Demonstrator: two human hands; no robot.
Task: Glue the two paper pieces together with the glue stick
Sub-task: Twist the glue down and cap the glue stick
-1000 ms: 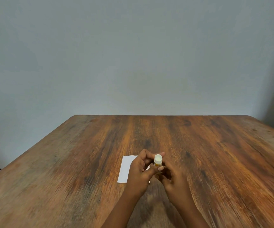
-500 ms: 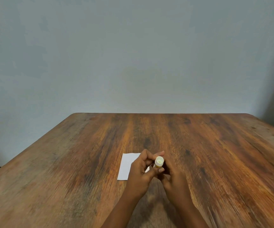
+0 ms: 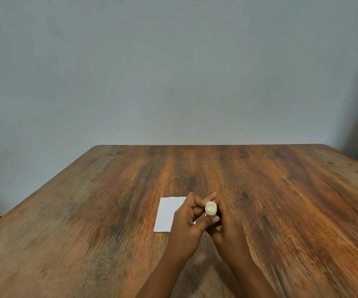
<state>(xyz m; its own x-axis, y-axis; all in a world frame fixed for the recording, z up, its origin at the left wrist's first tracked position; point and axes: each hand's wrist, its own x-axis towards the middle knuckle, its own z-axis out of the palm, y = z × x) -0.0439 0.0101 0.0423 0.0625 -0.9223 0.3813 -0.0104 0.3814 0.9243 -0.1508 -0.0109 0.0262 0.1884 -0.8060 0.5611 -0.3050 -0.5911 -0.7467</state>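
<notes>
Both hands, the left hand [image 3: 186, 220] and the right hand [image 3: 227, 226], are closing around the glue stick [image 3: 210, 208], probably getting it ready, and next comes rubbing it on the paper [image 3: 167, 214].

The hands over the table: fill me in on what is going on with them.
A person holds a glue stick upright in both hands, the left hand and right hand wrapped round it above a wooden table. Its white top faces the camera. White paper lies flat beneath, partly hidden by the left hand. No gluing shows yet.
</notes>
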